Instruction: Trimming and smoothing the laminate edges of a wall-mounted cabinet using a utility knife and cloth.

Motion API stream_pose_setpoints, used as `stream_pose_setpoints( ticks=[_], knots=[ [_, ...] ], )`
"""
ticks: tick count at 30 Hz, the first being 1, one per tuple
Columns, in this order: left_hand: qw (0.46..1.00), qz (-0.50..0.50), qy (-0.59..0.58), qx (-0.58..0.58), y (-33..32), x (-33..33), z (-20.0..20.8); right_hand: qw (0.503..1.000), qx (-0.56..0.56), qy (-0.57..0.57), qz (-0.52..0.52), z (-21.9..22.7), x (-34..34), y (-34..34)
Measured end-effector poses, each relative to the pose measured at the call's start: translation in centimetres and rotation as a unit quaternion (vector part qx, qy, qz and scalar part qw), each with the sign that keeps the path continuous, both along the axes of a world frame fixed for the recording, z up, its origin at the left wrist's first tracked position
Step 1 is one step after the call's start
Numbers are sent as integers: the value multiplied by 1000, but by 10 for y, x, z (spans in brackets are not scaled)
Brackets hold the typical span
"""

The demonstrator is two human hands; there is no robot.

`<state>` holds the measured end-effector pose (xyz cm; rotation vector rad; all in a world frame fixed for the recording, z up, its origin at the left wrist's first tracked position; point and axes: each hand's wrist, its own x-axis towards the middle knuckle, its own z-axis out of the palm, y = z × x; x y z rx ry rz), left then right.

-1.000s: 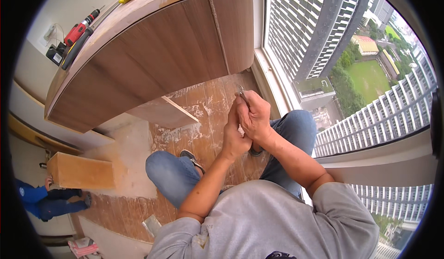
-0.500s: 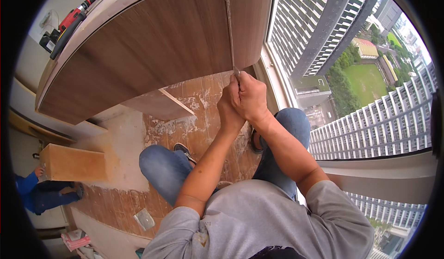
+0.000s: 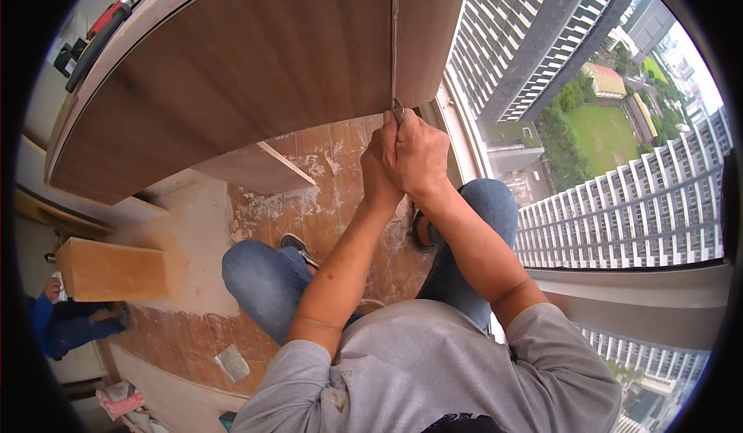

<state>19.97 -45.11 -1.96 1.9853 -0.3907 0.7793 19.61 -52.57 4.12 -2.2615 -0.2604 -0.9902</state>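
A brown wood-grain panel [image 3: 255, 54] stands in front of me, split by a narrow vertical seam [image 3: 395, 30]. My left hand [image 3: 380, 166] and my right hand [image 3: 420, 154] are pressed together, both closed, just below the panel's lower edge. From between them pokes the tip of a small metal tool [image 3: 398, 109], touching or very close to the seam's bottom end. Its handle is hidden inside my fingers, so its exact kind does not show. The right hand overlaps part of the left.
To my right is a window frame [image 3: 457, 135] with a high view over buildings. A red drill [image 3: 108, 17] lies on the panel's top ledge. A tan box [image 3: 112, 270] and a person in blue [image 3: 58, 325] are at the left. Whitish residue marks the wooden floor [image 3: 340, 154].
The view has shifted slightly, so the panel and box sit farther left. My hands stay clasped at the seam's lower end, and the metal tip shows a little higher.
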Motion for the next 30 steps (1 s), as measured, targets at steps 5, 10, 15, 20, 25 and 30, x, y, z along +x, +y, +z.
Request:
stream_pose_setpoints(
  ticks=[5,10,15,20,25,30],
  knots=[
    [999,-10,27,-36,-5,1,-9,995,-70,51,-44,12,-6,1],
    [991,-47,89,-90,-9,15,-18,997,-59,18,-40,2,4,2],
    [940,-89,148,-295,-10,10,2,999,-38,-22,-18,-7,10,3],
    [932,-101,178,-298,-7,9,5,999,-31,-27,-16,-10,10,3],
    [982,-46,77,-164,-9,11,0,999,-29,-43,-12,-13,12,4],
    [994,8,66,-86,-12,17,-15,998,-32,-44,-7,-14,11,0]
  ],
)
